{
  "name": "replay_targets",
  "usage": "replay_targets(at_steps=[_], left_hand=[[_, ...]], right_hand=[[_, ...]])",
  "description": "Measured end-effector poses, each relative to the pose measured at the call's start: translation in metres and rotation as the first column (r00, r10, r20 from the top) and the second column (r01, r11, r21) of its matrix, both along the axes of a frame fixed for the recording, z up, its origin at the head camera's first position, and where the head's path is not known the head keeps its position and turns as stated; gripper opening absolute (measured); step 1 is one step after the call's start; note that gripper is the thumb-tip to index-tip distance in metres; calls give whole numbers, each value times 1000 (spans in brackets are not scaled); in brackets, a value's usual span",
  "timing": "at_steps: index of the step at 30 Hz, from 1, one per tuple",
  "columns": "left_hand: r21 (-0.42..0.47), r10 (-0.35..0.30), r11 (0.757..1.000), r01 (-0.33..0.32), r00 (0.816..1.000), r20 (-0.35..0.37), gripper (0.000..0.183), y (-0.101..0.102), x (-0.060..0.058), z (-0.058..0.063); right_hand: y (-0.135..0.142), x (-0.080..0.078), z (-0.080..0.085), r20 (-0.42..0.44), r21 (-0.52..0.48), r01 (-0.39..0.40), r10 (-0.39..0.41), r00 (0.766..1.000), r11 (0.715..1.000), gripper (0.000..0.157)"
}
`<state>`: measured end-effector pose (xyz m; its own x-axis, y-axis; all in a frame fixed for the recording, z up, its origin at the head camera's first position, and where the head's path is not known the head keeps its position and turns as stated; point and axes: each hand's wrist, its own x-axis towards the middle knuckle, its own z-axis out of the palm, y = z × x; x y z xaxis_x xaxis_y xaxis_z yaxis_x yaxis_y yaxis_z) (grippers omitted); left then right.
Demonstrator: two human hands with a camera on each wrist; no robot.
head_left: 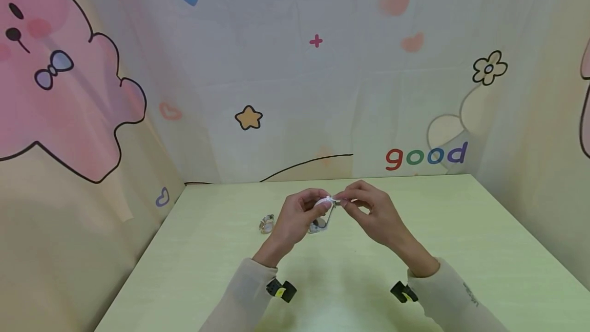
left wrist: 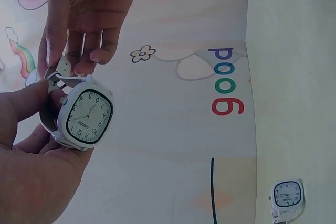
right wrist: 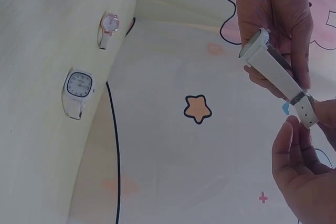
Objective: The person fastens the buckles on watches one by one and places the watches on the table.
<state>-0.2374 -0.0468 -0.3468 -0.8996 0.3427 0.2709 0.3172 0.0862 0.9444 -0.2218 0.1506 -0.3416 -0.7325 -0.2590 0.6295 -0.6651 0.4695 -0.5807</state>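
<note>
Both hands are raised over the table around a white wristwatch (left wrist: pixel 89 116) with a rounded-square face and a black inner border. My left hand (head_left: pixel 293 218) grips the watch by its case and band, thumb against the strap. At the buckle, the fingertips of my right hand (head_left: pixel 374 212) pinch the punched end of the white strap (right wrist: pixel 275 74). The strap is looped through the buckle, its holed tip poking out past it. Below the hands, a similar white watch (right wrist: pixel 80 84) lies on the table, partly covered by my left hand in the head view.
A small watch with a rose-gold case (head_left: pixel 266 224) lies on the table left of the white one. The pale green table (head_left: pixel 221 275) runs back to a printed cloth backdrop (head_left: pixel 276 65), with more cloth at both sides.
</note>
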Motion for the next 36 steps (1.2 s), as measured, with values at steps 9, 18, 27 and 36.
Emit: replay_targets(at_steps=[9,18,27,36], left_hand=[[6,-18,1000,18,1000,11,26,1,0,-3],[8,-6,1000,6,1000,5,24,2,-3,-5],[26,-6,1000,6,1000,7,25,3,-3,-6],[35,-4,999,4,1000,9,27,5,-2,-7]], right_hand=[[-6,0,-2,-8,8,-2,2,1000,1000,24],[-10,0,-3,25,-83,40,-38,999,996,15],[-20,23,20,25,-93,60,-58,998,994,17],[-19,16,12,-35,-123,37,-42,999,992,13]])
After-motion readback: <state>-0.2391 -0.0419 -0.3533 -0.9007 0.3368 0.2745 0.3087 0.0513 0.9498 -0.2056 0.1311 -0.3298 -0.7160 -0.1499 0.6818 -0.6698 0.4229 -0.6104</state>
